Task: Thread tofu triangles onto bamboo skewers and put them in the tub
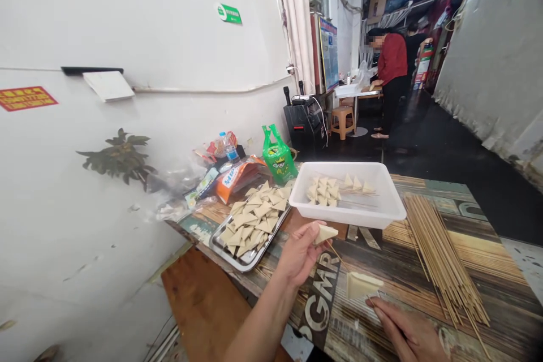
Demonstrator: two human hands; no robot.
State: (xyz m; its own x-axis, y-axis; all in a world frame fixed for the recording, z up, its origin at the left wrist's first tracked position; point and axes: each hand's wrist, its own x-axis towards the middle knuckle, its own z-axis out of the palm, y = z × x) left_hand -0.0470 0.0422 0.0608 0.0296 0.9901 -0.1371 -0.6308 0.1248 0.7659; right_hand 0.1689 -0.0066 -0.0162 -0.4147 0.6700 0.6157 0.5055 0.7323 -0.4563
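Beige triangle between left fingers, skewer in right fingers

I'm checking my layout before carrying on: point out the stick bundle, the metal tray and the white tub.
Stick bundle (447,260): head view, on the middle of the sticks.
Metal tray (245,266): head view, on the near corner of its rim.
White tub (348,216): head view, on its near wall.

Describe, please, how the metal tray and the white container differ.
The metal tray is shallow; the white container has deeper walls. The tray is heaped with loose pale triangles; the container holds fewer, on sticks. Both stand on the table and hold triangles.
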